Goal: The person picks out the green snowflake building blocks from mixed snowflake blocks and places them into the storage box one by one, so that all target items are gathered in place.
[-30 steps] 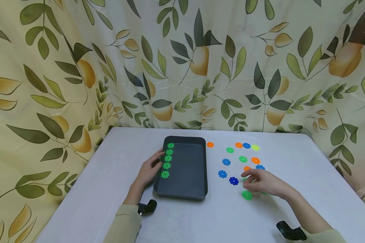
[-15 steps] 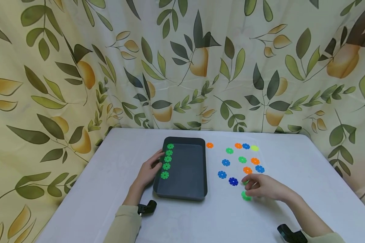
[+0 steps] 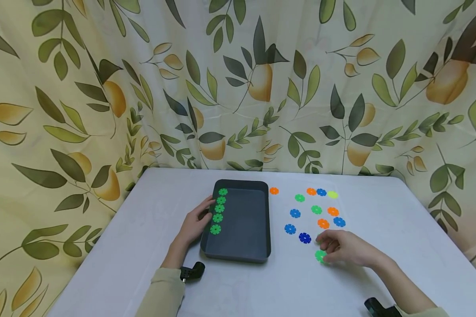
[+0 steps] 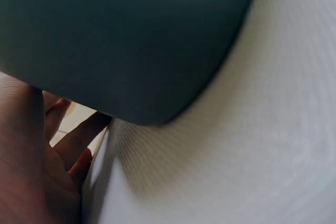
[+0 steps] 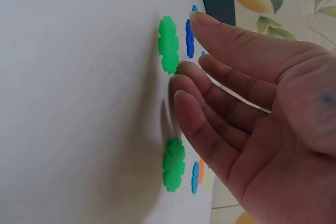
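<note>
Grip of right hand [image 3: 349, 248] is hovering half-wide, empty; you're needing light edge pinch on green disc [image 3: 320, 256], left hand [image 3: 193, 223] touching tray [image 3: 242, 255].

The right hand [image 3: 347, 249] hides part of a green disc [image 3: 320, 256]. In the left wrist view, the tray [image 4: 131, 40] runs off the top and covers part of the left hand [image 4: 37, 166]. The bottom edge cuts off the right sleeve [image 3: 427, 312].
</note>
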{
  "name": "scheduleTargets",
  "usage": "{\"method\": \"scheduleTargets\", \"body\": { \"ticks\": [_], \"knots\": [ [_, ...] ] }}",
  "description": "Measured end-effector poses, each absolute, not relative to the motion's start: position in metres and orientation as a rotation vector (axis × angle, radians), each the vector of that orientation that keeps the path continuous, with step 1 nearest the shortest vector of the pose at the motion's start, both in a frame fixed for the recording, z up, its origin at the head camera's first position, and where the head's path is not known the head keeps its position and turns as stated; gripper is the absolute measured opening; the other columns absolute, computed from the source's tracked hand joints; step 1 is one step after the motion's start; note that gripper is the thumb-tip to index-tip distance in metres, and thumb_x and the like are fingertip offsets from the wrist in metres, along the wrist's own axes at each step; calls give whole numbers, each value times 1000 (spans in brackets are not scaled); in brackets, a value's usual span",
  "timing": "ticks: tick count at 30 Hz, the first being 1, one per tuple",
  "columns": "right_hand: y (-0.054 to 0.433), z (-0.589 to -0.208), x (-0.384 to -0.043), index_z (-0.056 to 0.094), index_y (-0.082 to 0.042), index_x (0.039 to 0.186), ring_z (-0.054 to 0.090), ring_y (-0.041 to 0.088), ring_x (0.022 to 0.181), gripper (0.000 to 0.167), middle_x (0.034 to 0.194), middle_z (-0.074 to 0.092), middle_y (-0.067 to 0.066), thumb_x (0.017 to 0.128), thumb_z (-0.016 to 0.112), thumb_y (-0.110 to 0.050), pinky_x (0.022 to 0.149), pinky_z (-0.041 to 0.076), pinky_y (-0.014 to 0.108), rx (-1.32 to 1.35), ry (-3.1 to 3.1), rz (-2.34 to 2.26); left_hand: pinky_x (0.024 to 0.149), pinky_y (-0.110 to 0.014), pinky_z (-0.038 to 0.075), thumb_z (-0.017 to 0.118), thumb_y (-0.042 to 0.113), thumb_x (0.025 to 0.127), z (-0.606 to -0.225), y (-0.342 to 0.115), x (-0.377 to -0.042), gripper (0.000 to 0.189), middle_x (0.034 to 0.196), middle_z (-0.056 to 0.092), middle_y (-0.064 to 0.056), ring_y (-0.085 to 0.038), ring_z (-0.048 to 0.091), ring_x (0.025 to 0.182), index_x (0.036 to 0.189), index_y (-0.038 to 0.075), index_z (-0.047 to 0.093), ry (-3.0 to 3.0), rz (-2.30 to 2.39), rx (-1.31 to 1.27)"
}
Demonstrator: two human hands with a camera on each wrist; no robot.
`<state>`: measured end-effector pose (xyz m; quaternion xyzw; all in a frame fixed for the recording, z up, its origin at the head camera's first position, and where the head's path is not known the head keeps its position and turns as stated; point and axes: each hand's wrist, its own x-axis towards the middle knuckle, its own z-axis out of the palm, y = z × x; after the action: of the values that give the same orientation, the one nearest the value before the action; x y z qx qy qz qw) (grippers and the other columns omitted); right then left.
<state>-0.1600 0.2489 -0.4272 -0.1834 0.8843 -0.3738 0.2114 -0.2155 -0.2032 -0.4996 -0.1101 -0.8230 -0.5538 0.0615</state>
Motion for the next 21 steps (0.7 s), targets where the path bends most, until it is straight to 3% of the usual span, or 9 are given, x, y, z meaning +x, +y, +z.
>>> {"method": "scheduleTargets", "body": {
  "ticks": [21],
  "knots": [
    [240,-439,-156,70,-4,103,54,21,82,29,87,60,0,77,83,-1,68,52,23,-552,2581,-959,116,-47,33,56,6,100,-499,-202,-215,44,157,42,4,-26,46,139,143,12,59,-2520,-1658,-300]
  ]
}}
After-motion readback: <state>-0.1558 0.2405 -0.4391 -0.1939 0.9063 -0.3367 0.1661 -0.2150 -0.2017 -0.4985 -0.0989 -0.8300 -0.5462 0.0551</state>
